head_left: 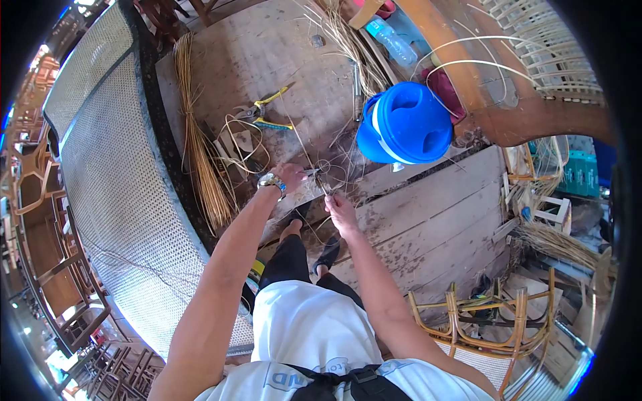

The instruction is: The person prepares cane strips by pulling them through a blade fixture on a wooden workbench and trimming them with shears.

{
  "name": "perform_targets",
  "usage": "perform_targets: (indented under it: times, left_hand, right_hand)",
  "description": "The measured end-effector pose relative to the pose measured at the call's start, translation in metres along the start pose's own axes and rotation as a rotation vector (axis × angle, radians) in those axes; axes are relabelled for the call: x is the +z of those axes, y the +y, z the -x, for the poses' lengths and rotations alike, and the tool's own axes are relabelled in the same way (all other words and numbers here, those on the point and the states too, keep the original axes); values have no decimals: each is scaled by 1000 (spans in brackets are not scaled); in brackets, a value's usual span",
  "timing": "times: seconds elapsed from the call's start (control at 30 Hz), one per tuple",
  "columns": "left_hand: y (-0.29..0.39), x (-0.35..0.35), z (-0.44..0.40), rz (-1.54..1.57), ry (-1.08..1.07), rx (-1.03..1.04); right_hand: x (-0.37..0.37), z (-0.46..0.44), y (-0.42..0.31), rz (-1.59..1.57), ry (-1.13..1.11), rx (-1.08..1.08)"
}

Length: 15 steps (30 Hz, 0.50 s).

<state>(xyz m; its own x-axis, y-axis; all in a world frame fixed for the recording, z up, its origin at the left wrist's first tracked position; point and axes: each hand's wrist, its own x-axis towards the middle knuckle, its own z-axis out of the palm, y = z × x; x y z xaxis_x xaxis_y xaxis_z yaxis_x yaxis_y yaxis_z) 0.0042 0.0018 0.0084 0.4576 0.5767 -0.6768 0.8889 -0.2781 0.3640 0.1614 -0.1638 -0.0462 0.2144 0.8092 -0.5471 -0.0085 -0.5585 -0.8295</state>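
Note:
My left hand [291,176], with a metal watch [272,182] at its wrist, is closed near the edge of the low wooden platform. A small pointed metal piece [311,172] sticks out from its fingers; its kind is unclear. Just right and nearer to me, my right hand [343,214] is closed on a thin, stick-like piece [322,188] that points toward the left hand. Thin loops of cane strip [336,175] curl around both hands. Beyond the left hand, cutters with yellow and blue handles [267,113] lie on the platform beside a loose cane coil [235,142].
A long bundle of cane strips [194,140] lies at left, beside a large woven cane panel [117,154] with a dark frame. A blue jug [408,123] stands at right. Behind it are a plastic bottle [393,41] and a wooden furniture frame [535,120]. A rattan chair [515,314] is lower right.

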Motion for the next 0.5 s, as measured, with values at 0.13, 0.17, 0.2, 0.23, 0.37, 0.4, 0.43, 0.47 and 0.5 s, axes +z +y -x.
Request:
perform_targets:
  times: [0.13,0.17,0.2,0.23,0.37,0.4,0.43,0.47,0.5]
  left_hand:
    - [3,-3,3,-24,-37,-11]
    - [0,3,4,-33,-16,4]
    - [-1,1,1,-46,18,19]
    - [2,-4,1,-44,24,21]
    - [-13,12,-13,-263,30,164]
    - [-24,25,-22,-438,45,296]
    - [-27,29,-26,-270,77,254]
    - [-27,30,-19,-272,74,254]
    - [-25,26,-12,-22,143,124]
  right_hand:
    - [-31,53,43,313,54,23]
    - [-47,75,88,407,64,-10]
    - [-63,113,99,495,91,237]
    - [-95,141,166,591,-30,262]
    - [-215,354,298,1260,-292,578]
    - [-237,403,320,1264,-176,615]
    - [-244,430,298,975,-84,866]
    - [-254,450,271,669,18,1083]
    - [-256,451,258,666,23,1072]
